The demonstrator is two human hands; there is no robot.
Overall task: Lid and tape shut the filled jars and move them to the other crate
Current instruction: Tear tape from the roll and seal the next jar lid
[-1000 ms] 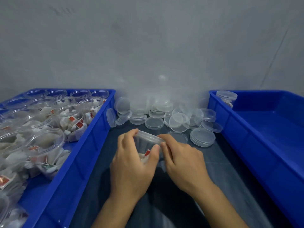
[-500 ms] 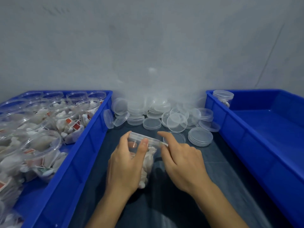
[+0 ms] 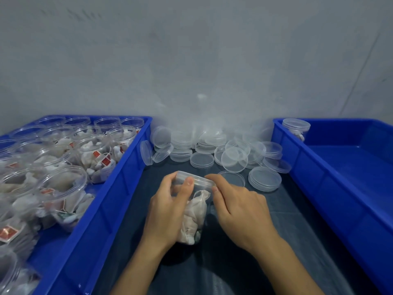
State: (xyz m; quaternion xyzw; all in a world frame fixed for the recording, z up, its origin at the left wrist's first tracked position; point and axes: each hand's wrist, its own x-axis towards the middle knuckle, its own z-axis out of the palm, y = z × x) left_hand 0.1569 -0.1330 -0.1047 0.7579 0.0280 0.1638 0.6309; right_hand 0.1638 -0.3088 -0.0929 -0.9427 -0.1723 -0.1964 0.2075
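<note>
Holding the clear jar (image 3: 194, 211) in the middle, your left hand (image 3: 168, 211) is curled round its left side. Your thumb lies up along the front and its tip presses on the lid (image 3: 195, 180) that sits on top of the jar. The jar is full of white tea bags (image 3: 196, 218) and stands on the dark cloth (image 3: 244, 262) between the two crates, a bit tilted toward the far side.

Your right hand (image 3: 240, 207) is on the right side of the jar. Its fingers are bent, and the fingertips touch the lid's right edge. You cannot tell if they pinch the lid or only press on it.

On the left, the blue crate (image 3: 119, 188) is packed with open jars of tea bags (image 3: 63, 188), and none of those nearest you has a lid. On the right, the other blue crate (image 3: 319, 188) has one lidded jar (image 3: 296, 129) in its far left corner.

At the far side of the cloth, by the grey wall (image 3: 191, 60), lies a pile of loose clear lids (image 3: 212, 150). A short stack of lids (image 3: 264, 178) sits just right of your right hand's fingers, near but apart.
</note>
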